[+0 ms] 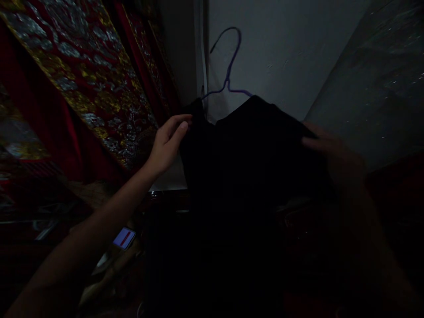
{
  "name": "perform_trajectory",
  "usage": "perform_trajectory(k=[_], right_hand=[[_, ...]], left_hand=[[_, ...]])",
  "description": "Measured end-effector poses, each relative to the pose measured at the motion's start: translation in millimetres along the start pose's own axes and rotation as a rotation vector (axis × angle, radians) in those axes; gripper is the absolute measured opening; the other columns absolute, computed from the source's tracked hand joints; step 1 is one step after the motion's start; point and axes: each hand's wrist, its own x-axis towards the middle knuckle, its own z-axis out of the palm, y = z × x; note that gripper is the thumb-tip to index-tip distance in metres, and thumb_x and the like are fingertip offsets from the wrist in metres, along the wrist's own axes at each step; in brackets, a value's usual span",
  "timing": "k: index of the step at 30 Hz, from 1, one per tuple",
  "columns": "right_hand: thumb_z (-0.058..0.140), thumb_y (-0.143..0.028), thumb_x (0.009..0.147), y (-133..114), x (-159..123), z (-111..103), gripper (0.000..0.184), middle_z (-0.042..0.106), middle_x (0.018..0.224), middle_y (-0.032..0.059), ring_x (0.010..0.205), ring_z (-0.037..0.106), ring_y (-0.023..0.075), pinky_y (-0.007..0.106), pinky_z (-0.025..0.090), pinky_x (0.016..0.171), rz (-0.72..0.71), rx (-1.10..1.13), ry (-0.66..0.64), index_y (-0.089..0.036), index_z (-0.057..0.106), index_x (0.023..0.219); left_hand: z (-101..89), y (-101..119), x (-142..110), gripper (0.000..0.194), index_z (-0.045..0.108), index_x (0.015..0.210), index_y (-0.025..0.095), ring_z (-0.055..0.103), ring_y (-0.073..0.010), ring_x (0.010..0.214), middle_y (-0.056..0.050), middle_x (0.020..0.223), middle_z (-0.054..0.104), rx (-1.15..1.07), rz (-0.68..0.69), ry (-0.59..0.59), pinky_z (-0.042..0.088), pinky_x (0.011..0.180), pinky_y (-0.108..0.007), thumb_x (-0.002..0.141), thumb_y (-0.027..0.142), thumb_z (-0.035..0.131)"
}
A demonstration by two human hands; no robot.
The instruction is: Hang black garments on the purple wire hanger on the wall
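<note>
A black garment (238, 163), seemingly a shirt, hangs on a thin purple-blue wire hanger (229, 73) in front of me. The hanger's hook stands up against the pale wall, and I cannot make out anything it hangs from. My left hand (168, 143) pinches the garment's left shoulder between thumb and fingers. Over at the right shoulder, my right hand (341, 154) is closed on the cloth, dim and slightly blurred. The lower part of the garment melts into the darkness.
Red cloth (99, 92) with gold and silver decoration hangs at the left. Behind the hanger is a pale wall (281, 48), with a shiny, plastic-looking sheet (374, 84) at the right. A phone (124, 238) with a lit screen lies low at the left. The scene is very dark.
</note>
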Motion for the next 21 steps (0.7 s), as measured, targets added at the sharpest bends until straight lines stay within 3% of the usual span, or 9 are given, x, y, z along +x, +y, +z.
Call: perform_trajectory(k=[2,5,7,8,10,13,15,18,21], right_hand=[[0.066,-0.051,0.088,-20.2,-29.2,12.9,0.044,0.073,0.102,0.0064,0.086,0.072,0.0311,0.045,0.061,0.066,0.143,0.084,-0.401,-0.033,0.066,0.128],[0.078,-0.045,0.08,-40.2,-58.3,37.7,0.056,0.069,0.122,0.0049,0.106,0.068,0.0285,0.04,0.058,0.088,0.055,0.028,-0.978,-0.033,0.063,0.132],[0.077,-0.046,0.081,-39.6,-61.9,49.8,0.054,0.07,0.122,0.0059,0.109,0.067,0.0255,0.036,0.055,0.093,0.033,0.002,-1.232,-0.029,0.065,0.131],[0.074,-0.046,0.084,-35.0,-59.8,53.3,0.05,0.071,0.119,0.0065,0.107,0.068,0.0239,0.034,0.054,0.093,0.06,0.012,-1.29,-0.026,0.066,0.129],[0.067,-0.046,0.09,-20.5,-51.8,56.0,0.042,0.073,0.112,0.0072,0.101,0.069,0.0208,0.031,0.053,0.089,0.136,0.046,-1.267,-0.022,0.066,0.125],[0.058,-0.046,0.096,1.4,-41.8,56.7,0.038,0.073,0.106,0.0076,0.097,0.068,0.0183,0.029,0.051,0.085,0.217,0.121,-1.149,-0.018,0.066,0.12],[0.057,-0.047,0.097,9.1,-41.3,59.9,0.038,0.074,0.104,0.0078,0.096,0.068,0.0175,0.028,0.05,0.084,0.257,0.167,-1.164,-0.017,0.065,0.119],[0.058,-0.048,0.096,11.4,-47.8,69.9,0.041,0.074,0.103,0.0082,0.096,0.068,0.0168,0.028,0.049,0.084,0.295,0.213,-1.297,-0.016,0.065,0.12],[0.059,-0.049,0.095,15.4,-54.5,83.9,0.042,0.074,0.103,0.0082,0.096,0.068,0.0166,0.028,0.048,0.083,0.307,0.229,-1.413,-0.016,0.065,0.122]], left_hand=[[3.0,16.3,-8.1,0.047,0.062,0.121,0.019,0.065,-0.0233,0.11,-0.012,0.12,0.068,-0.222,-0.167,-0.103,0.053,0.092,-0.039,0.101,0.052,0.034],[3.5,32.5,-25.9,0.039,0.067,0.111,0.017,0.068,-0.0193,0.084,-0.013,0.112,0.071,-0.455,-0.44,-0.292,0.056,0.077,-0.037,0.099,0.044,0.042],[-0.6,34.5,-39.9,0.034,0.068,0.111,0.017,0.058,-0.0129,0.058,-0.011,0.097,0.072,-0.481,-0.57,-0.433,0.05,0.057,-0.031,0.095,0.043,0.052],[-4.0,32.5,-45.7,0.034,0.068,0.109,0.017,0.049,-0.0101,0.049,-0.009,0.087,0.07,-0.442,-0.598,-0.499,0.043,0.048,-0.028,0.093,0.044,0.055],[-12.4,23.4,-50.7,0.035,0.071,0.094,0.017,0.039,-0.008,0.042,-0.003,0.068,0.064,-0.256,-0.54,-0.559,0.031,0.041,-0.025,0.091,0.048,0.056],[-23.9,2.1,-32.4,0.042,0.066,0.069,0.016,0.047,-0.0111,0.05,-0.002,0.06,0.06,0.074,-0.279,-0.417,0.033,0.046,-0.024,0.091,0.051,0.055],[-27.0,-12.8,-2.5,0.041,0.067,0.069,0.016,0.052,-0.0129,0.054,-0.003,0.061,0.063,0.159,-0.191,-0.297,0.037,0.05,-0.024,0.091,0.049,0.055],[-22.5,-27.6,57.0,0.039,0.068,0.069,0.015,0.052,-0.0123,0.051,-0.004,0.059,0.063,0.142,-0.254,-0.181,0.039,0.051,-0.025,0.092,0.043,0.053],[-10.2,-26.6,111.8,0.031,0.07,0.074,0.012,0.056,-0.013,0.057,-0.005,0.059,0.062,0.118,-0.27,-0.121,0.043,0.056,-0.025,0.092,0.033,0.055]])
